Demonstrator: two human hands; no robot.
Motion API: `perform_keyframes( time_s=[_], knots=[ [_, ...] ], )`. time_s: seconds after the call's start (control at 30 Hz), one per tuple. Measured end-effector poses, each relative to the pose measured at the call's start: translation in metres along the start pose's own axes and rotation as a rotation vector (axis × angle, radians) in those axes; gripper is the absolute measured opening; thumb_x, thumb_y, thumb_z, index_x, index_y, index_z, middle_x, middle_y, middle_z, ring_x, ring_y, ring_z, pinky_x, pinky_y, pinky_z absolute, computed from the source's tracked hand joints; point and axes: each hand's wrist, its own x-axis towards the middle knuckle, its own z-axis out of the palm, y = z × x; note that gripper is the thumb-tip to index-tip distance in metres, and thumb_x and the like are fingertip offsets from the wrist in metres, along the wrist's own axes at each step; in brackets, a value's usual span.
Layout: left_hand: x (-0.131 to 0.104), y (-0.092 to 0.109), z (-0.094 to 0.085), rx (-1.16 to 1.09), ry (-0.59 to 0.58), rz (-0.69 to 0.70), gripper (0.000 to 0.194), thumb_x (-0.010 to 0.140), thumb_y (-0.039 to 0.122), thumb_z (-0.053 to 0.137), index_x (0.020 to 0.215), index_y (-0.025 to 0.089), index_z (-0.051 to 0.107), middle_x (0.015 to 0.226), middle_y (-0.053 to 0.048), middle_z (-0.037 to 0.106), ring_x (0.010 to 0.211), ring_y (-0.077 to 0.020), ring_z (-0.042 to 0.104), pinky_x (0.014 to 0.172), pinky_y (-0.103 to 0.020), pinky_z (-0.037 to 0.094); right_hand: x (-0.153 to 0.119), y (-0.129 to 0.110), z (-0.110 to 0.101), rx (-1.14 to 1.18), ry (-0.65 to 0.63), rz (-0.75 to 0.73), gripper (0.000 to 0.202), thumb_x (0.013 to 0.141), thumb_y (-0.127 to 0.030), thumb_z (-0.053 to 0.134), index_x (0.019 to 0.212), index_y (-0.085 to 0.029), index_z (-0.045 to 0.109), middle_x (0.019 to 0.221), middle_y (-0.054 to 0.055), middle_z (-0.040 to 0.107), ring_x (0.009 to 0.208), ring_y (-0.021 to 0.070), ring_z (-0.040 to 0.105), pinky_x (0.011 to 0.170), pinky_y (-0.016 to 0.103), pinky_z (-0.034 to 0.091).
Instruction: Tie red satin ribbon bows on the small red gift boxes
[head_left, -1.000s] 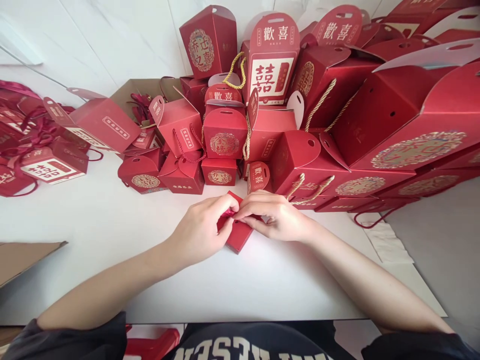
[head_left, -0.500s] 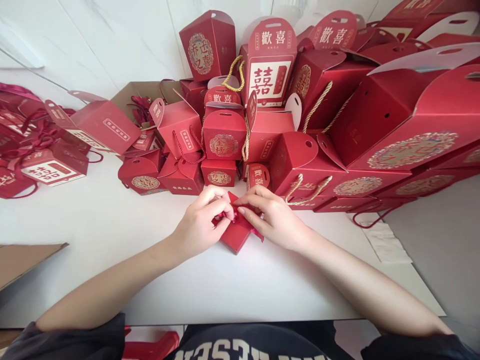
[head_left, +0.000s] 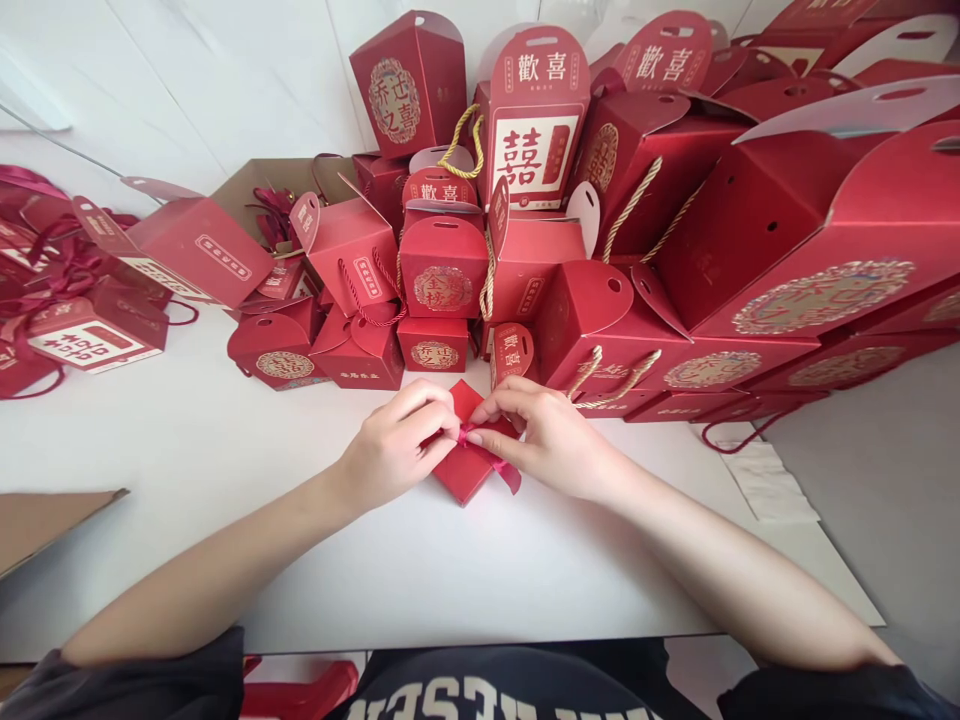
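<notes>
A small red gift box (head_left: 463, 472) sits on the white table in front of me, one corner pointing toward me. Around its top runs a dark pink ribbon (head_left: 508, 474), whose loose tail hangs off the box's right side. My left hand (head_left: 403, 437) is closed, with thumb and index finger pinching the ribbon at the knot from the left. From the right, my right hand (head_left: 541, 432) pinches the ribbon by the same knot, thumb below and index finger above. The fingers of both hands partly cover the box top and the ribbon.
Red gift boxes, several with rope handles (head_left: 632, 210), are stacked along the back and right of the white table (head_left: 420, 580). Boxes with ribbons (head_left: 90, 320) lie at the left. An open cardboard carton (head_left: 240, 195) stands behind, and a cardboard flap (head_left: 52, 525) juts in at left.
Both hands have shifted slightly at the ribbon knot, which now shows more clearly between the fingertips. The ribbon tail at the right sticks out a little differently. The camera view has shifted slightly.
</notes>
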Motion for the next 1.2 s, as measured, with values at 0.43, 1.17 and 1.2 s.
perform_keyframes(
  time_s=[0.43,1.17,1.2],
  knots=[
    [0.001,0.001,0.000,-0.004,-0.008,0.042,0.018,0.085,0.005,0.061,0.081,0.021,0.055,0.090,-0.001,0.061,0.078,-0.0101,0.061,0.070,-0.023,0.051,-0.001,0.000,-0.004,0.149,0.002,0.071,0.010,0.084,-0.030,0.072,0.085,-0.022,0.077,0.083,0.001,0.067,0.071,0.0129,0.059,0.064,0.026,0.045],
    [0.030,0.000,-0.044,-0.302,-0.481,-0.720,0.027,0.087,0.043,0.062,0.085,0.020,0.075,0.077,-0.002,0.071,0.065,-0.0132,0.057,0.057,-0.025,0.041,-0.003,-0.009,-0.010,0.047,-0.029,0.035,0.009,0.089,-0.022,0.063,0.083,-0.021,0.070,0.080,-0.002,0.071,0.066,0.0113,0.060,0.061,0.024,0.042],
    [0.030,0.000,-0.046,-0.288,-0.492,-0.716,0.026,0.084,0.042,0.064,0.085,0.019,0.076,0.078,-0.002,0.072,0.066,-0.0139,0.058,0.058,-0.025,0.042,-0.003,-0.009,-0.011,0.030,-0.032,0.042,0.009,0.089,-0.022,0.062,0.082,-0.020,0.068,0.078,-0.002,0.070,0.065,0.0114,0.060,0.061,0.024,0.042]
  ],
)
